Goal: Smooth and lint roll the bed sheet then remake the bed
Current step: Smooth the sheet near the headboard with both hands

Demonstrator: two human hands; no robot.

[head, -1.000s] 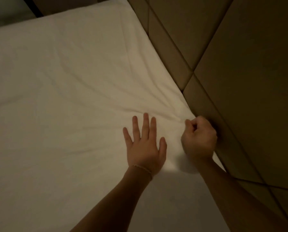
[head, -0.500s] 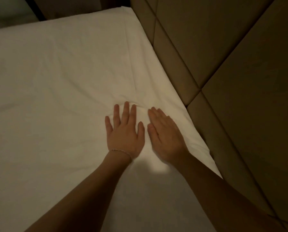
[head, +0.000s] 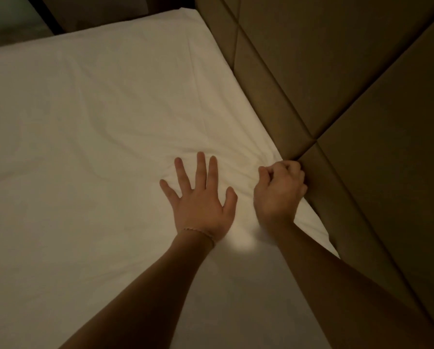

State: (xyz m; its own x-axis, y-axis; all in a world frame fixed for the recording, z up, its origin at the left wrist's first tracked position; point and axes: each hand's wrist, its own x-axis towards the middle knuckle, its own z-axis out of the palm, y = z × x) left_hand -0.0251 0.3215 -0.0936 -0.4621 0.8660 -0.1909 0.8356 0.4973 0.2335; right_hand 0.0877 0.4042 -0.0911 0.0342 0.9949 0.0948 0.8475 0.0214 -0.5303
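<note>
- Bed sheet (head: pixel 90 127): white, spread across the mattress, filling most of the head view from the left edge to the padded wall on the right. Its far corner shows near the top, beside the wall.
- Soft creases run across the sheet's middle, and a tighter fan of wrinkles converges toward the right edge, where the cloth is bunched.
- Left hand (head: pixel 201 205): lies flat, palm down, on the sheet with fingers (head: pixel 200 170) straight and spread, thumb out to the right. It presses on the cloth and grips nothing.
- A thin bracelet (head: pixel 201 233) circles the left wrist.
- Right hand (head: pixel 279 190): at the sheet's right edge, touching the padded wall, knuckles up, fingers curled in. The wrinkles radiate from this fist, and the curled fingers appear to pinch a bunch of the sheet's edge; the fingertips themselves are hidden under the hand.
- The two hands sit near each other, apart, with a strip of wrinkled sheet between them.
- Both bare forearms reach in from the bottom of the frame, the right one running along the sheet's edge.
- Padded wall (head: pixel 337 71): tan upholstered panels divided by dark seams, standing directly against the right side of the mattress; two seams meet just beside the right hand.
- A small bright patch of light (head: pixel 243 244) falls on the sheet between the two wrists.
- Lighting is dim and warm; the top left corner is dark and unclear.
</note>
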